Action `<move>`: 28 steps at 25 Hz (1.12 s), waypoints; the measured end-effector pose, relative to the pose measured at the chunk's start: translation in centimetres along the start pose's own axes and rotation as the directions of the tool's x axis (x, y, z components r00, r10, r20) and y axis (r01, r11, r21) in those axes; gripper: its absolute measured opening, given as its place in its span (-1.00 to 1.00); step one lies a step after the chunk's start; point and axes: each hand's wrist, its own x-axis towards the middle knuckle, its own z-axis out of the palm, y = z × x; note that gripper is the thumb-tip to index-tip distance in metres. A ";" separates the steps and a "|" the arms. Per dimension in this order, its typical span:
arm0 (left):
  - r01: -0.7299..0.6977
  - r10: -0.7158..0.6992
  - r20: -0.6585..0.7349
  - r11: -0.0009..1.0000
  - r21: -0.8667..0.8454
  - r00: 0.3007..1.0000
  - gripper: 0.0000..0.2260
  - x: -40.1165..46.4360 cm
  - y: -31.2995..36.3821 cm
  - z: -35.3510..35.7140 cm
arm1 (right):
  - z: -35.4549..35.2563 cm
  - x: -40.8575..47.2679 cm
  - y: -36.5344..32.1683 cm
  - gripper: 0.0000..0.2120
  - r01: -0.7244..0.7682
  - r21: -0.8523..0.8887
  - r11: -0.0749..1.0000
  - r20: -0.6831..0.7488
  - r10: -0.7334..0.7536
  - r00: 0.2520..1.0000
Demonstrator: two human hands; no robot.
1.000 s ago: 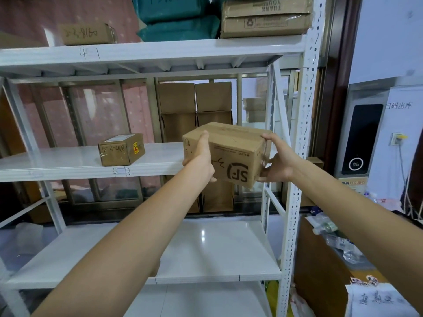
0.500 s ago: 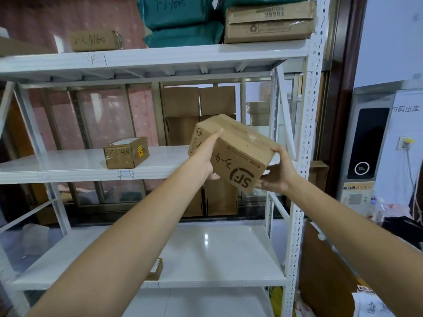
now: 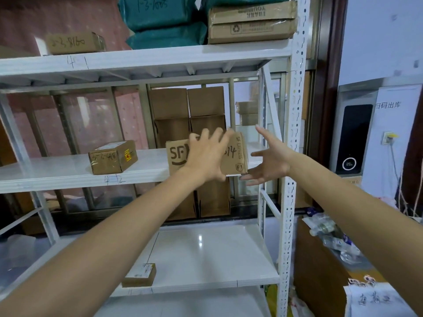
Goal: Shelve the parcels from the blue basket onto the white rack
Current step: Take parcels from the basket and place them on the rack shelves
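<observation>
A small taped brown cardboard parcel [image 3: 112,157] sits well left of the left hand [image 3: 205,154], whose spread fingers press the brown cardboard SF box [image 3: 233,154] on the white metal rack [image 3: 295,133]; the right hand [image 3: 269,160] hovers open just beside it.

**A storeroom corner behind glass**

A glazed partition [image 3: 96,124] with metal frames runs across the far side. Through it shows a pink wall [image 3: 29,24] speckled with pale dots. Flattened cartons [image 3: 187,115] stand upright against the glass, near the middle. To the right a dark brown door frame [image 3: 325,88] rises beside a pale blue-white wall [image 3: 384,37]. On that wall hangs a white sign [image 3: 389,138] with Chinese characters, a black scanner panel [image 3: 352,143] just to its left. A socket [image 3: 389,136] holds a plug. At near right, a brown counter [image 3: 320,271] carries plastic clutter.
</observation>
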 end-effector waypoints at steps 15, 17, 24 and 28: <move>0.584 -0.395 0.573 -0.105 -0.805 0.718 -0.37 3.3 -3.0 4.0 | -3.8 3.8 -2.9 -0.40 0.210 0.002 0.978 -0.169 -0.207 0.964; 0.508 -0.385 0.573 -0.264 -0.819 0.724 -0.61 4.8 -4.1 4.7 | -3.3 5.3 -4.4 -0.49 0.259 -0.013 0.966 -0.206 -0.256 0.944; 0.487 -0.455 0.584 -0.323 -0.812 0.672 -0.52 8.8 -10.1 10.6 | 1.0 14.2 -7.3 -0.52 0.370 -0.177 0.912 -0.203 -0.402 0.893; 0.593 -0.435 0.681 -0.339 -0.730 0.589 -0.37 8.8 -12.0 16.0 | 1.3 19.9 -5.1 -0.58 0.288 -0.229 0.930 -0.268 -0.345 0.899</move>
